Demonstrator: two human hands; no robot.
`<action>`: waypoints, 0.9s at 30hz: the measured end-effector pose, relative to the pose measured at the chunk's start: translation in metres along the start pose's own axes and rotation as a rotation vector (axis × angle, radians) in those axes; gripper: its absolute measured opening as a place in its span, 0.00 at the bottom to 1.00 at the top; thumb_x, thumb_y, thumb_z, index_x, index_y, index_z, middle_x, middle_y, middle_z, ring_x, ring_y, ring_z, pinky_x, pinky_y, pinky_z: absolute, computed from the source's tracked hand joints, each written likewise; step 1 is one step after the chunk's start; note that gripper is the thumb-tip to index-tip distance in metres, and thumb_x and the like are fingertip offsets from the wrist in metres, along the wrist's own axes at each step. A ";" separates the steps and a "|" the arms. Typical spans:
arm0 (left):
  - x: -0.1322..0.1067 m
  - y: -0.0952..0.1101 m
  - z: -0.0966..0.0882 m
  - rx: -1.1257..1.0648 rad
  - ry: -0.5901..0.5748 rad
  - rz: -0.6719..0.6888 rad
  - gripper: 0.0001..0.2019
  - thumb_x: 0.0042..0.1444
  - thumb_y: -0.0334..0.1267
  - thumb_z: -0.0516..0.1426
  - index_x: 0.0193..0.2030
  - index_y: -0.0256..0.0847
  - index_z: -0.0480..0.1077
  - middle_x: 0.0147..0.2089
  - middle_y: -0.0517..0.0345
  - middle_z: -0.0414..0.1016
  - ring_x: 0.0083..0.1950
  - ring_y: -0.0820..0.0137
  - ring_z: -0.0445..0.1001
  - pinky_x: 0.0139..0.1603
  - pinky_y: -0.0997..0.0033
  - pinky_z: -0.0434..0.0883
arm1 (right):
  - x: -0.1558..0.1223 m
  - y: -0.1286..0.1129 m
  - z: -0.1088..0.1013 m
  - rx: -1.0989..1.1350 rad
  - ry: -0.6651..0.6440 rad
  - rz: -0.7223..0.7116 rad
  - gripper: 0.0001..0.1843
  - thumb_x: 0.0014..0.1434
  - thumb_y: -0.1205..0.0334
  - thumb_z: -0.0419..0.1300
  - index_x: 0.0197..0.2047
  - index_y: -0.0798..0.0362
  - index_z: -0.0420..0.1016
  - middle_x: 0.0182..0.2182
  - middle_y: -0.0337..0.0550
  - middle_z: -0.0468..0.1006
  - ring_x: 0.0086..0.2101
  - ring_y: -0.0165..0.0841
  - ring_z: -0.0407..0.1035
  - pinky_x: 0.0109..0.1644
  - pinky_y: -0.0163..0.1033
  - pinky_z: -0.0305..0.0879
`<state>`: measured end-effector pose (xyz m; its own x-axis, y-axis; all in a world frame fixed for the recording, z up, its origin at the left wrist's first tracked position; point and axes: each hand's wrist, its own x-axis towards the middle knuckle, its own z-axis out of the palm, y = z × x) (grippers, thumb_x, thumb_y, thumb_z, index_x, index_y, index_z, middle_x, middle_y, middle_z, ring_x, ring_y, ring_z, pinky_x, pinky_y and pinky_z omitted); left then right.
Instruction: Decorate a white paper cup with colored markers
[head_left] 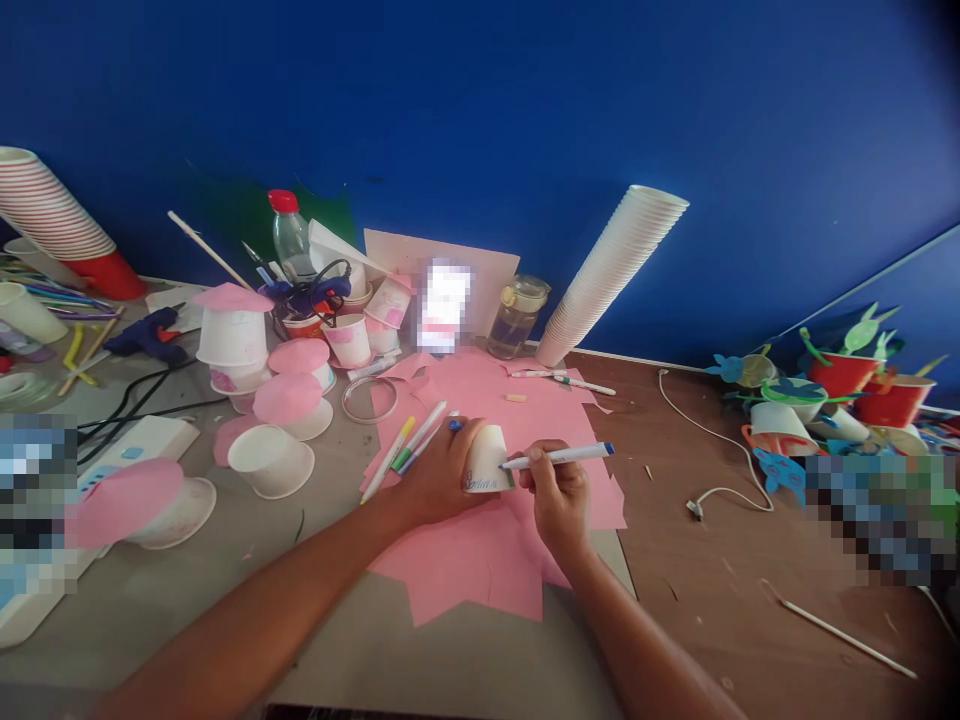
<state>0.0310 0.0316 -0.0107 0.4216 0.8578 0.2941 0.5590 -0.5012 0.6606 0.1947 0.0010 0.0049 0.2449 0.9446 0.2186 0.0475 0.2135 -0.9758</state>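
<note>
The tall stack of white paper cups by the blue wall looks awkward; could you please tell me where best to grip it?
Probably around the middle of the stack of white paper cups, coming from over the wooden desk: it is a long, slim column tilting toward the blue wall, which likely limits reach behind it.

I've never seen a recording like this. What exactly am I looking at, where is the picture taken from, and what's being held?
There's no machine here: these are a person's own two bare hands, filmed by one camera worn on their head, looking forward and down. The left hand holds a white paper cup, and the right hand holds a white marker with its tip at the cup. Beneath them lies cut pink paper on a grey table top. Nearby are more paper cups, a hot glue gun and a tall stack of white cups.
</note>
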 end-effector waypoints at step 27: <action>0.000 0.000 -0.001 0.008 -0.014 -0.012 0.33 0.47 0.44 0.65 0.59 0.43 0.59 0.54 0.45 0.65 0.58 0.50 0.66 0.56 0.47 0.68 | 0.006 0.000 -0.002 0.037 0.035 0.080 0.13 0.58 0.54 0.59 0.25 0.51 0.67 0.15 0.30 0.60 0.19 0.28 0.61 0.24 0.33 0.61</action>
<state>0.0303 0.0316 -0.0098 0.4249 0.8619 0.2767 0.5695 -0.4921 0.6584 0.1983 0.0056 0.0064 0.2802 0.9498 0.1388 -0.0093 0.1473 -0.9890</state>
